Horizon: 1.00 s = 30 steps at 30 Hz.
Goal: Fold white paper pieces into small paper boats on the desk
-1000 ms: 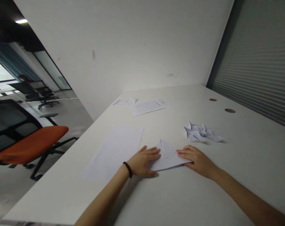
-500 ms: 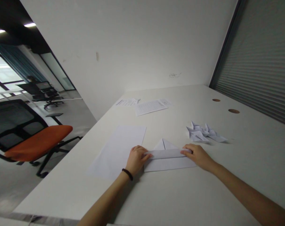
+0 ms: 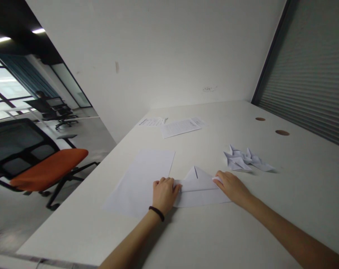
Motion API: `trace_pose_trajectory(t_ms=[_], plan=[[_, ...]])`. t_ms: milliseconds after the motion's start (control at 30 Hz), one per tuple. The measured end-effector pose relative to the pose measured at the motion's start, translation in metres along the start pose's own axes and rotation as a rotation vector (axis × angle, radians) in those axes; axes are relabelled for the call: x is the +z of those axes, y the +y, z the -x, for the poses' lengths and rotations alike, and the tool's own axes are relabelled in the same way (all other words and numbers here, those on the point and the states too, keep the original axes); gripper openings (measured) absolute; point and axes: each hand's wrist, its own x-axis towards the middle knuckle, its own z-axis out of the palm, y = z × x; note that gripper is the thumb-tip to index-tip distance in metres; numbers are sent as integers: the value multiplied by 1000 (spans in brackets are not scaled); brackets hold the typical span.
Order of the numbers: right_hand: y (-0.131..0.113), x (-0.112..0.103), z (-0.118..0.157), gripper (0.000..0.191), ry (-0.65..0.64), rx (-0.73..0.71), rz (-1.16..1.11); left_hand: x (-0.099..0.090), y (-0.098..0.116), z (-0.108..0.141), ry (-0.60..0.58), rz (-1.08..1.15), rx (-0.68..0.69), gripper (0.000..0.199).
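Note:
A partly folded white paper [image 3: 197,192] lies on the white table [image 3: 203,235], with a pointed peak at its far side and a flat band along its near side. My left hand [image 3: 165,192], with a dark band on the wrist, is closed on the paper's left end. At the right end, my right hand [image 3: 231,186] pinches a small turned-over part of the same paper between thumb and fingers. A flat blank sheet [image 3: 141,179] lies to the left of my left hand. Several folded paper pieces [image 3: 244,160] sit beyond my right hand.
Printed sheets [image 3: 180,127] lie toward the back of the table, near the wall. Two round holes [image 3: 282,132] are at the right. An orange office chair [image 3: 50,168] stands left of the table edge. A person [image 3: 41,95] sits far back at the left.
The rolled-over strip along the paper's middle now lies flatter, and my right hand holds a small folded part at the right end. My left hand has turned more upright.

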Motion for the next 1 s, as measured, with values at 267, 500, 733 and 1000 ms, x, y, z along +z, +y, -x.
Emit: trace_pose_trajectory(t_ms=[267, 500, 733, 1000], plan=[[0, 10, 5, 15, 165, -69, -21, 5, -3, 7, 144, 35, -41, 20], [-20, 3, 5, 19, 289, -108, 123, 5, 13, -6, -67, -3, 623, 47], [-31, 26, -6, 42, 157, -184, -183, 7, 44, 4, -307, 20, 566, 60], [-16, 36, 1, 53, 111, -188, 44, 9, 35, 26, -210, 48, 468, 78]])
